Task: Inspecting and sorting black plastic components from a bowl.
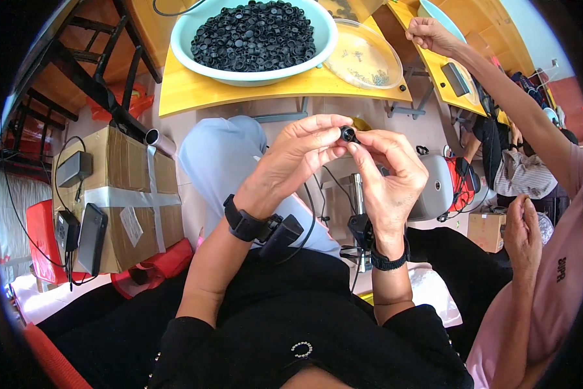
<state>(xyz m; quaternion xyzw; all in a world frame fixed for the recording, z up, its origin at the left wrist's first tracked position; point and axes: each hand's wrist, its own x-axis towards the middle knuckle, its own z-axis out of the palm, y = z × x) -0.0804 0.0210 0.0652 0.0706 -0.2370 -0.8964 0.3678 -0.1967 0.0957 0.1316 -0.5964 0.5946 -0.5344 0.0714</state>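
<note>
In front of my body, both hands meet at a small black round cap-like part with a hollow opening. My left hand pinches it between thumb and fingertips. My right hand is closed at its right side, thumb and index finger pressed on its edge; whether they grip a second tiny piece there is too small to tell. Beyond my hands, a light blue basin holds a heap of similar black caps. Beside it lies a round clear shallow tray with small scattered pieces.
The basin and tray stand on a yellow table. A taped cardboard box with black power packs and cables stands at left. At right, a person in pink reaches toward another yellow table. A grey stool stands nearby.
</note>
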